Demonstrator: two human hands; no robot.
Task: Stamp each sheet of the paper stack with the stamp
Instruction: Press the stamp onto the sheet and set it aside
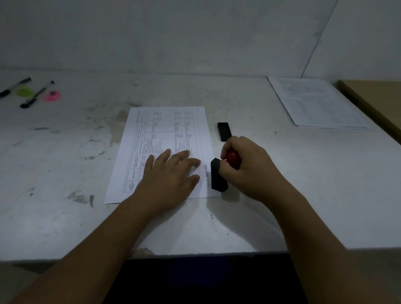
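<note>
The stamp (218, 178) is at the right edge of the sheet (163, 130); its black base is tipped, partly over the margin and partly over the bare counter (287, 181). The right hand (250, 169) has its fingers curled round the red knob on top and holds nothing else. The left hand (169, 173) lies flat on the lower half of the sheet, fingers straight and spread, pinning it; a small dark print shows on the margin just beside the base.

The stamp looks rigid and light, a hard block under a rounded knob; the knob is the place to grip, since it lets the base be pressed down square; tipped as it is, the face would likely print unevenly. The sheet is thin and limp and should slide easily on the smooth top; a flat palm suits it, and a corner for lifting; whether more sheets lie beneath it I cannot tell.

The counter is white and scuffed with grey smears. A black oblong (224, 131), perhaps a cap or pad, lies just beyond the right hand; printed papers (316, 103) lie at the far right, a brown board (387, 110) beside them; two pens (9, 91) lie at the far left with small green and pink things. A plain white wall (203, 28) stands behind; the light is dim.
</note>
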